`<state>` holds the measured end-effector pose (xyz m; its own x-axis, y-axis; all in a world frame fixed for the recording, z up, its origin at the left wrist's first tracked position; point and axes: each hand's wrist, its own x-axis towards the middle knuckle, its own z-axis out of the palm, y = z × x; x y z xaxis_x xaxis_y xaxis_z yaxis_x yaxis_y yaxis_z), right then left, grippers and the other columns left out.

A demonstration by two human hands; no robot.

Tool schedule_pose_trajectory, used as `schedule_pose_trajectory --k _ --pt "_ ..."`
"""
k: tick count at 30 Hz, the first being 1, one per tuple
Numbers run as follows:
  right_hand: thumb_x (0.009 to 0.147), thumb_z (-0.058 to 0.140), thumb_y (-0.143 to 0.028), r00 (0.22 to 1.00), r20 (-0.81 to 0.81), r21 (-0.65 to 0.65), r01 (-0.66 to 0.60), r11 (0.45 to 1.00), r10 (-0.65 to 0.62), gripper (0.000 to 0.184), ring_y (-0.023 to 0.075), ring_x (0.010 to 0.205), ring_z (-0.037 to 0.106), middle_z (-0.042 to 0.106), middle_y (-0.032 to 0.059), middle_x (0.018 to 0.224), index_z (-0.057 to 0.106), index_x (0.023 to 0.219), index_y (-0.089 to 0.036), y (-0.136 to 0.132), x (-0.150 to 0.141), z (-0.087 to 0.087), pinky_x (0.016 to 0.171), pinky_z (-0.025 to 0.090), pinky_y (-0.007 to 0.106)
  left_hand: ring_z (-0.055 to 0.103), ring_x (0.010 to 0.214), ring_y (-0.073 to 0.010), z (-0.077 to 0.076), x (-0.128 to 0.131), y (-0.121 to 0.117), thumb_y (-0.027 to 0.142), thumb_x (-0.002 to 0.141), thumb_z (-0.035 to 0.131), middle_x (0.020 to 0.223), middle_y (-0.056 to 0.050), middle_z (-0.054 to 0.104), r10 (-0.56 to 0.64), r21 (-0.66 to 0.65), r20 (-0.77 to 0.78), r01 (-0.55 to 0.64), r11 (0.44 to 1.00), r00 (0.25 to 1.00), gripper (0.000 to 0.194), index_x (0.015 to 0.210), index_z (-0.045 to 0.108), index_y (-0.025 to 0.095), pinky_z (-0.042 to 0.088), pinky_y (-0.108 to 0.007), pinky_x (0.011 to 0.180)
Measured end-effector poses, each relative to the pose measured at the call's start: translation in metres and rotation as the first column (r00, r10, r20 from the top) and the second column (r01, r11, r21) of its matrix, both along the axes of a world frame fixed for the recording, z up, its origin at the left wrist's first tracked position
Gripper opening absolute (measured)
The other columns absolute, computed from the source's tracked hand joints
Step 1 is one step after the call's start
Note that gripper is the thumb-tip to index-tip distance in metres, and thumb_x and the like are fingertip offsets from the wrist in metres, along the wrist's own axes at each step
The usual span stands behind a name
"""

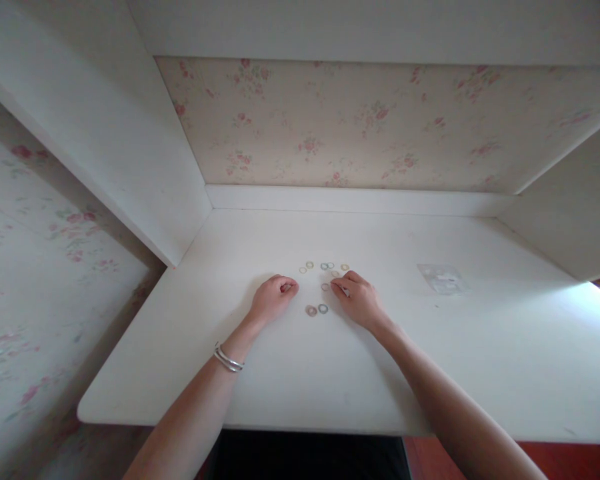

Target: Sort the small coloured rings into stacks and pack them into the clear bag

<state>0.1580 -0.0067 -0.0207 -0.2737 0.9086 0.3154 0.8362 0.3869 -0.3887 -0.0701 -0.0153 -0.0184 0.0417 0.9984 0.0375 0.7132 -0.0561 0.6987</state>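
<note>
Several small thin rings lie on the white desktop (280,380) between and beyond my hands. My left hand (274,297) rests left of them, thumb and fingertips pressed together; whatever it may hold is too small to make out. Opposite it, my right hand (359,301) is pinched too, its fingertips close beside a pinkish ring (322,288). Whether a ring is in that pinch I cannot tell. Nearer to me lie a reddish-brown ring (308,311) and a grey-green ring (319,309), side by side. Farther back are a yellowish ring (307,265) and a greenish ring (321,267).
A clear plastic bag (443,280) with something pale in it lies on the desk to the right. White side panels and a low back ledge (360,200) enclose the desktop, with floral wallpaper (340,127) behind. The desk's front edge is close to my body.
</note>
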Motion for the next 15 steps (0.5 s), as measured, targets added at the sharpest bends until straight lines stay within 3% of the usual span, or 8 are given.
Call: schedule_pose_trajectory --k 7,15 --pt "0.09 0.044 -0.029 0.969 0.248 0.001 -0.02 1.0 0.019 0.027 0.0164 0.081 0.054 0.06 0.0057 0.087 0.071 0.087 -0.025 0.036 -0.013 0.011 0.067 0.038 0.026 0.056 0.071 -0.0137 -0.002 -0.001 0.001 0.035 0.081 0.053 0.081 -0.001 0.065 -0.011 0.004 0.011 0.011 1.0 1.0 0.022 0.088 0.07 0.022 0.04 -0.024 0.064" --pt "0.089 0.046 -0.027 0.967 0.255 -0.033 -0.008 0.999 0.016 0.025 0.0175 0.084 0.054 0.06 0.0065 0.089 0.07 0.081 -0.023 0.045 -0.019 0.005 0.069 0.039 0.027 0.058 0.072 -0.0143 0.001 -0.002 0.0 0.035 0.082 0.053 0.082 -0.001 0.066 -0.019 -0.008 0.022 0.019 1.0 1.0 0.022 0.087 0.07 0.023 0.041 -0.025 0.066"
